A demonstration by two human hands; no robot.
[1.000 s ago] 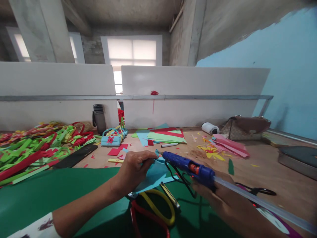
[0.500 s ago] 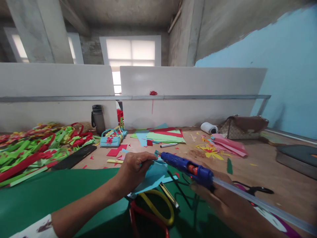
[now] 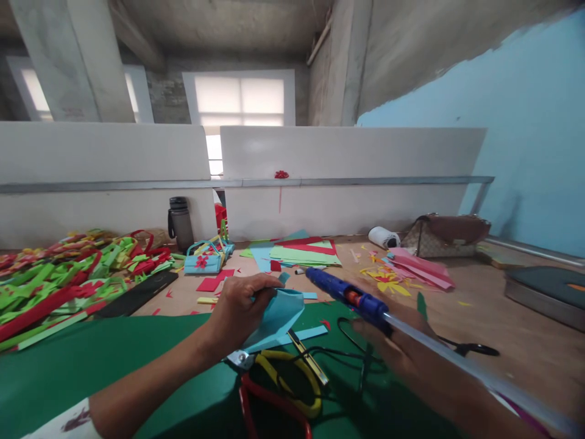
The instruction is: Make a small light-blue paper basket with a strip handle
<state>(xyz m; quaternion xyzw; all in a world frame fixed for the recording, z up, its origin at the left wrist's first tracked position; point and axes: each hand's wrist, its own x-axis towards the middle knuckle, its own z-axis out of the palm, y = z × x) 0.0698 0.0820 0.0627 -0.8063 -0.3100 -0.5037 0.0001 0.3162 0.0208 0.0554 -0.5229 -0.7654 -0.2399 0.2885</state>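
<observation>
My left hand [image 3: 244, 311] pinches a folded light-blue paper piece [image 3: 281, 317] by its upper left edge, with a small blue tab standing up at the fingertips. In my right hand [image 3: 397, 341] is a blue hot glue gun [image 3: 350, 296], a long clear glue stick [image 3: 452, 356] trailing from its back. The nozzle points left and is apart from the paper. Below the paper lie scissors [image 3: 315, 390] with one yellow and one red handle. A yellow cutter knife [image 3: 308, 358] and a light-blue strip [image 3: 313, 333] lie beside them on the green sheet [image 3: 183, 366].
Green and red cut pieces [image 3: 68, 274] heap at the left by a black phone [image 3: 137, 294] and a dark bottle [image 3: 180, 225]. Small blue paper bags [image 3: 203, 263] and coloured sheets [image 3: 306, 251] lie ahead. A brown handbag [image 3: 443, 238] and dark case [image 3: 546, 299] are at the right.
The glue gun's nozzle has drawn away from the blue tab, up and to the right. My left hand with the blue paper has shifted slightly left.
</observation>
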